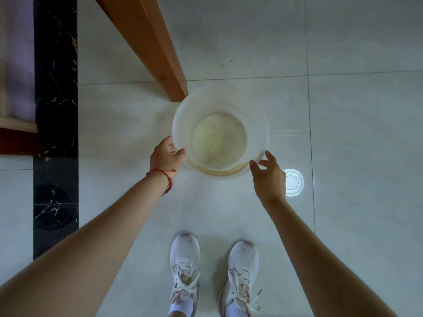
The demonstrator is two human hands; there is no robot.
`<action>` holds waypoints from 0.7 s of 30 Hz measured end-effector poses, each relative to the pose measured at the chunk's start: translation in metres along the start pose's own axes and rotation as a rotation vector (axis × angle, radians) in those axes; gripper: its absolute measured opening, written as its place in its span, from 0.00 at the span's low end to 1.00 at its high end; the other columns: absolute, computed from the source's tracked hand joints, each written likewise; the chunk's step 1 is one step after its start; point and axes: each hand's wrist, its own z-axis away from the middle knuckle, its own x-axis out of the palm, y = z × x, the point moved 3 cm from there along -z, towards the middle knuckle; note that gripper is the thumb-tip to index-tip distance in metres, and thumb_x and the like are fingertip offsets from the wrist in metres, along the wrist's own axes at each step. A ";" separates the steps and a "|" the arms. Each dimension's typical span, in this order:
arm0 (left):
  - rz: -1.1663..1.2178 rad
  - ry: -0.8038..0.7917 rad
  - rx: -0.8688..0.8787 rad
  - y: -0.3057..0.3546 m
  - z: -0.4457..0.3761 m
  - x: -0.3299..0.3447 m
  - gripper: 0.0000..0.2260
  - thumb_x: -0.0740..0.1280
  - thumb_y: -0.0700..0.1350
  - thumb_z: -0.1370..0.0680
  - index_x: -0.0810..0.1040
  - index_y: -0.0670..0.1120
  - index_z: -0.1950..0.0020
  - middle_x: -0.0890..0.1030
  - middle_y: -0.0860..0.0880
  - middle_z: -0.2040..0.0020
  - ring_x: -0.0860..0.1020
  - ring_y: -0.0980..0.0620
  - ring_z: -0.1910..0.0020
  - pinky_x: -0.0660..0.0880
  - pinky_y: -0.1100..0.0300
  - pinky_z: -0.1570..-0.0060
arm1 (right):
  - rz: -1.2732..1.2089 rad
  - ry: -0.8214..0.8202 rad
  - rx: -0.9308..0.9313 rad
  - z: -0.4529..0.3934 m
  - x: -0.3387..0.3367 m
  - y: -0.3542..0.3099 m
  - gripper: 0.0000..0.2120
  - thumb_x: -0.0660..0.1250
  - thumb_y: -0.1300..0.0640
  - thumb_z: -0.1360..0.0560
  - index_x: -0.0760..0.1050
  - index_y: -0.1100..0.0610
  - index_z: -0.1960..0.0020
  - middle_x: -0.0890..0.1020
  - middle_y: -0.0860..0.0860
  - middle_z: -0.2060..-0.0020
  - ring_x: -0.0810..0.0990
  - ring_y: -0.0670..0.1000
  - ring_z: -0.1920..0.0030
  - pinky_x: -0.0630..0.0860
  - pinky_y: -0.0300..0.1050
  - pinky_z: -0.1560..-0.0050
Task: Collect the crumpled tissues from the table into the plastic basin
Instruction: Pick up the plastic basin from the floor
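A translucent white plastic basin (183,117) with a yellowish stained bottom is low over the pale tiled floor, right beside a wooden table leg (151,42). It looks blurred. My left hand (166,156), with a red string bracelet at the wrist, grips the basin's left rim. On the right, my right hand (269,176) has spread fingers whose tips touch or nearly touch the rim. The basin holds nothing, and no tissues or tabletop are in view.
My two white sneakers (185,268) stand on the floor below the basin. A bright round light reflection (294,183) shows on the tile by my right hand. A black marble strip (56,110) runs down the left, with wooden furniture (18,124) beyond.
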 end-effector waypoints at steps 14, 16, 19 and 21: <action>0.171 0.072 -0.102 -0.008 0.024 -0.011 0.27 0.70 0.38 0.38 0.75 0.44 0.39 0.81 0.43 0.46 0.78 0.45 0.45 0.76 0.47 0.42 | -0.280 0.133 0.102 0.018 -0.006 0.015 0.22 0.64 0.62 0.29 0.70 0.56 0.35 0.83 0.53 0.50 0.83 0.59 0.53 0.76 0.56 0.43; 0.202 0.064 -0.115 -0.010 0.043 -0.017 0.29 0.69 0.40 0.41 0.75 0.44 0.39 0.80 0.43 0.47 0.79 0.45 0.45 0.77 0.46 0.43 | -0.296 0.113 0.108 0.034 -0.014 0.014 0.22 0.64 0.62 0.29 0.70 0.54 0.35 0.82 0.51 0.52 0.82 0.58 0.52 0.77 0.55 0.44; 0.238 0.048 -0.137 -0.008 0.074 -0.029 0.28 0.71 0.37 0.39 0.74 0.42 0.38 0.79 0.39 0.45 0.78 0.45 0.47 0.77 0.46 0.45 | -0.309 0.086 0.111 0.062 -0.030 0.008 0.23 0.64 0.62 0.29 0.70 0.53 0.35 0.83 0.51 0.49 0.82 0.56 0.53 0.77 0.48 0.49; 0.261 0.048 -0.145 -0.002 0.095 -0.039 0.30 0.70 0.37 0.41 0.74 0.41 0.38 0.79 0.39 0.46 0.78 0.44 0.48 0.78 0.47 0.46 | -0.298 0.074 0.116 0.082 -0.042 0.001 0.23 0.64 0.62 0.29 0.70 0.52 0.35 0.83 0.51 0.49 0.82 0.55 0.53 0.77 0.49 0.49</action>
